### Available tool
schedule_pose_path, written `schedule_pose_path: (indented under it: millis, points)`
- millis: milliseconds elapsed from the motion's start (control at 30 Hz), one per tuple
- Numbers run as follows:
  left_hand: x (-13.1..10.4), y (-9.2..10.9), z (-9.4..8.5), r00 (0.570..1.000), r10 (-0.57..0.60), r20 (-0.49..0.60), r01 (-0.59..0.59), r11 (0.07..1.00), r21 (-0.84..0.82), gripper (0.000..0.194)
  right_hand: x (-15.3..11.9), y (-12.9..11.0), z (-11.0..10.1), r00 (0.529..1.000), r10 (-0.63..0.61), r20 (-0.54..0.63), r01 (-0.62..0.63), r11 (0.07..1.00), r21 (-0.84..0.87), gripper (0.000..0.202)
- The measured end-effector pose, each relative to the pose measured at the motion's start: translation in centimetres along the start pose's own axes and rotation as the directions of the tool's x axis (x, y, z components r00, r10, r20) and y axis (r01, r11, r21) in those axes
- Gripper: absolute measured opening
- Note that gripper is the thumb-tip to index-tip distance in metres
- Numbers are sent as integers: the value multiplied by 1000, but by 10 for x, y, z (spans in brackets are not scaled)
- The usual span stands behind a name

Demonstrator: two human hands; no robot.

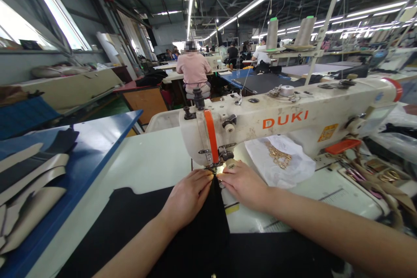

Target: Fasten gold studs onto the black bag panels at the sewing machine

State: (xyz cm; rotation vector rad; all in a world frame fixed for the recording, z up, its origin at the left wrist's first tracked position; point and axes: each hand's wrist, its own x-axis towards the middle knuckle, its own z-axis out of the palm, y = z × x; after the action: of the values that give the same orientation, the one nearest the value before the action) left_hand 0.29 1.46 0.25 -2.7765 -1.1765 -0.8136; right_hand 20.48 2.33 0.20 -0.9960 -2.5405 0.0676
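Black cloth [202,243] is lying under the left hand [185,193], just beside the right hand [247,184]; whether either is gripping, I cannot tell; a sewing machine [254,115] is blocking ahead, a white bag [299,169] lying beneath its arm.

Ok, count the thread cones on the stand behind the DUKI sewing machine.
2: the left thread cone on the thread stand, and the right thread cone beside it, nearer the pole. Another could be hidden behind them.
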Motion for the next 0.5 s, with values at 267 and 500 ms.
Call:
schedule_pose_path:
  millis: [267,500]
  points:
    - [-1,1,-1,1000,13,-5,-13,1000,-2,22,-6,-1,-6,971,-226,74,233,968,-96,16]
    - [0,2,-1,1000,5,-5,-6,1000,-26,21,-17,-3,-31,781,-615,105,623,759,-191,27]
